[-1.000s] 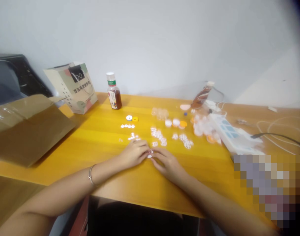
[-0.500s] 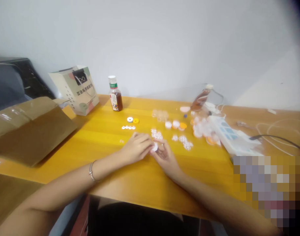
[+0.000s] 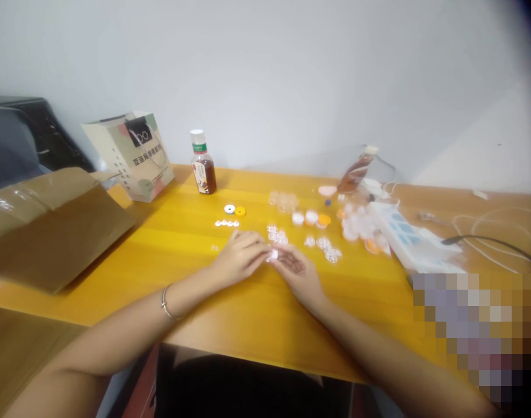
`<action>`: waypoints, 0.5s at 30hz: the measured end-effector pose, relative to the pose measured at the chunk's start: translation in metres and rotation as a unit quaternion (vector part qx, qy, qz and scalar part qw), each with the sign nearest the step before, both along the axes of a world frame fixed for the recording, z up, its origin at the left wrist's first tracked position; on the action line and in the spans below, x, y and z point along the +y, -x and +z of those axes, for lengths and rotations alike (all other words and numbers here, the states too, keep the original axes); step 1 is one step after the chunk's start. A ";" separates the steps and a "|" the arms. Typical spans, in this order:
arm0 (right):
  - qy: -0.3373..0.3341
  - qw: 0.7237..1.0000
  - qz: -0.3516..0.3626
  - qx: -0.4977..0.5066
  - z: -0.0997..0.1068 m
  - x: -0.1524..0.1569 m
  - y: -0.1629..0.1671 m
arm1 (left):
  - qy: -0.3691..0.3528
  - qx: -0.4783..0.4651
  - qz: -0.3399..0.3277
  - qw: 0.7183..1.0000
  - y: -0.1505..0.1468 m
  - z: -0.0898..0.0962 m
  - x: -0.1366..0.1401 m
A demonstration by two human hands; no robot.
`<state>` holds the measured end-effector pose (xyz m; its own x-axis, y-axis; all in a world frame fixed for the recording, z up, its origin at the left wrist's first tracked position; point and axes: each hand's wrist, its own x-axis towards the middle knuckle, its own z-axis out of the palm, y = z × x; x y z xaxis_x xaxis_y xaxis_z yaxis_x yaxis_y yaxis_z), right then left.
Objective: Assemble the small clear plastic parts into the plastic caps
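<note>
Above the yellow table (image 3: 248, 316), my left hand (image 3: 241, 258) and my right hand (image 3: 300, 276) meet with their fingertips pinched on a small white piece (image 3: 273, 255). Fingers cover part of it, and its kind is unclear. Just beyond lie red-and-white patterned flat pieces (image 3: 277, 237). White dotted discs (image 3: 325, 244) are scattered past my right hand. Beyond my left hand sit a row of small white pieces (image 3: 226, 223), a white ring-shaped part (image 3: 229, 209) and a yellow one (image 3: 240, 212).
Clear round pieces (image 3: 285, 202), white and orange caps (image 3: 311, 217) and a pile of whitish parts (image 3: 358, 223) lie farther back. A bottle (image 3: 203, 168), paper bag (image 3: 146, 157) and cardboard box (image 3: 60, 232) stand left. At right are a tilted bottle (image 3: 355, 173), white packaging (image 3: 398, 235) and cables (image 3: 487, 241).
The white piece has turned between my fingertips and shows a narrower side. My hands have risen slightly, with the right fingers straighter. The objects on the table have stayed in place.
</note>
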<state>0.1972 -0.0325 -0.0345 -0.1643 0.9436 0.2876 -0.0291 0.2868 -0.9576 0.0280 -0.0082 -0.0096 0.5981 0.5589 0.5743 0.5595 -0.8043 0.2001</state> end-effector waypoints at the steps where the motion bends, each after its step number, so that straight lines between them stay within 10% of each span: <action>1: 0.001 1.000 0.001 0.001 0.000 0.000 0.000 | 0.006 -0.006 -0.006 1.000 0.001 0.001 0.000; 15: 0.029 0.998 -0.049 -0.031 -0.003 0.008 -0.009 | 0.087 0.076 0.006 0.993 0.057 0.007 0.053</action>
